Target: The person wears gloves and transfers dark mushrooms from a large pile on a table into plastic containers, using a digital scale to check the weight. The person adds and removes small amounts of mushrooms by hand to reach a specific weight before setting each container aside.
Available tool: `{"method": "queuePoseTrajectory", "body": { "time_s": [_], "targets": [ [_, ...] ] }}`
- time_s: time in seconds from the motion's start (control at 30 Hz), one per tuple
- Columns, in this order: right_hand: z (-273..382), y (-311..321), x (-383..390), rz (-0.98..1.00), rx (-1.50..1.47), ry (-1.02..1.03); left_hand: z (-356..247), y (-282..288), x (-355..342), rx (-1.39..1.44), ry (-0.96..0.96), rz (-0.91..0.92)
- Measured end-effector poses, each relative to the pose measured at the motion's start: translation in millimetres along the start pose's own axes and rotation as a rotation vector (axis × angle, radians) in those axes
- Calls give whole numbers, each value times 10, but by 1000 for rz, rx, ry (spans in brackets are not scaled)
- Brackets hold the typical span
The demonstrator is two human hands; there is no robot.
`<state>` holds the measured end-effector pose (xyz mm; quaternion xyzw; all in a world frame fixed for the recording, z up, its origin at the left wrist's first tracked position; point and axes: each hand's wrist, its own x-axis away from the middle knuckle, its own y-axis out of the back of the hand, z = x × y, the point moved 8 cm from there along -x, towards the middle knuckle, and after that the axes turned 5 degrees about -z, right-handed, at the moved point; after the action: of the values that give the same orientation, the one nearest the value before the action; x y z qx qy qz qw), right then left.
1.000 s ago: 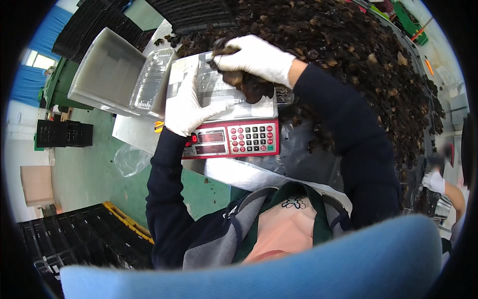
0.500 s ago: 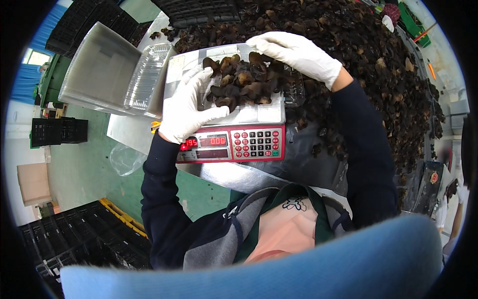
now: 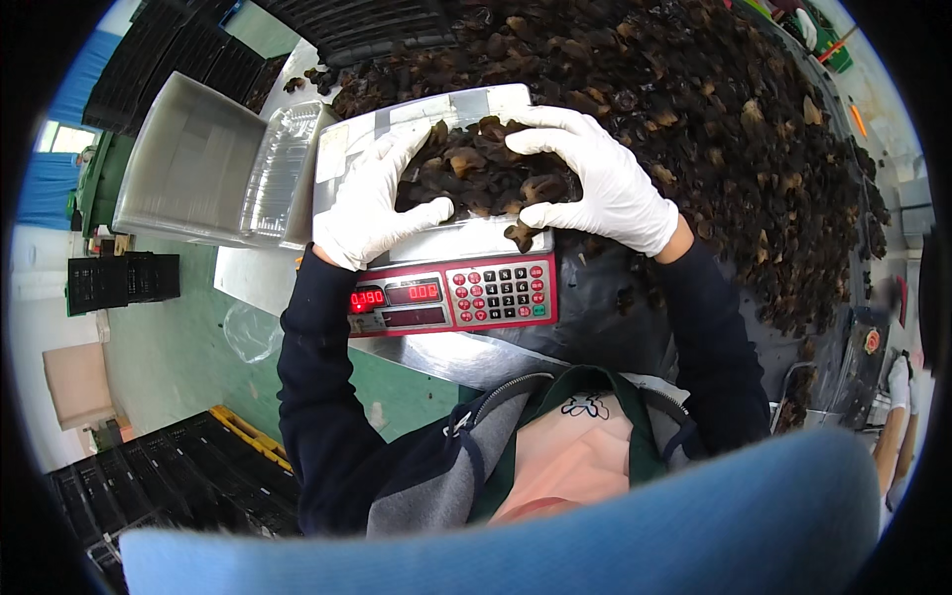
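- Digits (image 3: 421, 293) glow red on your scale (image 3: 451, 276), beside round printed keys (image 3: 496, 293).
- Dark, ruffled fungus-like pieces (image 3: 478, 177) lie heaped over its metal pan (image 3: 446, 242), between your hands.
- Your white-gloved left hand (image 3: 372, 203) and right hand (image 3: 600, 183) curve around their sides, thumbs and fingers apart.

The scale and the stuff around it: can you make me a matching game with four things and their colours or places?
Column one:
1. scale
2. clear plastic boxes
3. floor
4. right hand

Column two:
A. green
B. white-gloved, curved round one side of the dark pieces
C. red along the front
D. stacked, to the left of the keypad machine

Right pairs: 1-C, 2-D, 3-A, 4-B
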<state>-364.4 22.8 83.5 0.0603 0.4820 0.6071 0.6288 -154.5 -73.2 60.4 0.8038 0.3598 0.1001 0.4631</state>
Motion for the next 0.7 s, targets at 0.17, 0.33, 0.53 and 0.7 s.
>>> {"method": "queuePoseTrajectory", "body": {
  "time_s": [0.17, 0.33, 0.53, 0.7],
  "targets": [
    [180, -42, 176, 19, 136, 96, -9, -1, 22, -101, 53, -58],
    [112, -93, 246, 9, 202, 115, -6, 19, 68, 30, 14, -163],
    [67, 3, 256, -97, -54, 57, 45, 75, 198, 233, 108, -196],
    [-419, 127, 333, -256, -620, -411, 37, 354, 366, 216, 19, -364]
  ]
}}
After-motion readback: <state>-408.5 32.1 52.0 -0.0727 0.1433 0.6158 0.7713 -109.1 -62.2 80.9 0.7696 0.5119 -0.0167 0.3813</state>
